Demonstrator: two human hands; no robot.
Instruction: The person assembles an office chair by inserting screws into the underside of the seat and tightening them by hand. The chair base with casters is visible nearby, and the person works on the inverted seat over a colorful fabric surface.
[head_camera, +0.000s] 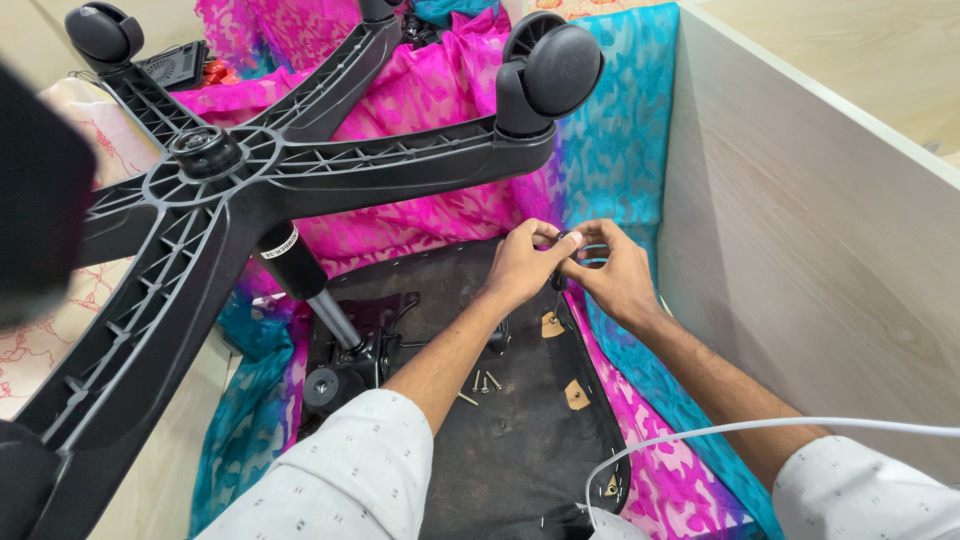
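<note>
Pinching a small black part (562, 262) between fingers of both hands, left hand (520, 266) and right hand (615, 278); slipping, it could fall among loose screws (484, 382) below my fingers.

A furniture assembly spot: an upturned office chair base (215, 165) lies on spread cloth (440, 90) beside a wood-laminate panel (800, 230).

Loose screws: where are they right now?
In the head view, the loose screws lie mid-frame on the black seat underside, beside the left forearm, below both hands.
</note>
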